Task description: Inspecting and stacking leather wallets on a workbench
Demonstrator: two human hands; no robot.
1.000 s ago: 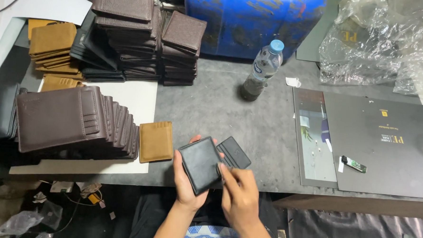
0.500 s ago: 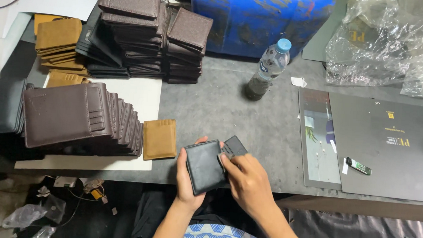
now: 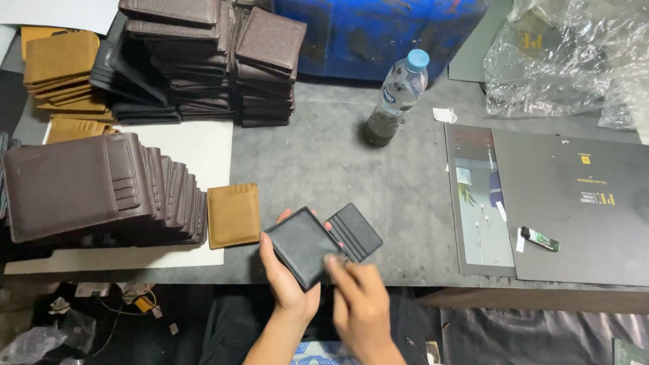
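Grey tabletop [image 3: 325, 168] fills the view, crowded on its far side with wallets and wrapping. At its near edge the left hand [image 3: 285, 276] rises from below, palm up, thumb on the near-left edge of a black wallet [image 3: 303, 246] and fingertips showing past its far edge, so the fingers curl shut around it and hold it tilted above the table edge. Its card flap [image 3: 357, 231] sticks out beyond those fingertips, to their right. Right hand [image 3: 359, 301] comes in lower, back toward the camera, fingers loosely bent and blurred, their tips meeting the wallet's near-right corner; whether they pinch it I cannot tell. Just left of the left thumb lies 1 tan wallet [image 3: 233, 215], beside a fanned row of brown wallets [image 3: 98, 187].
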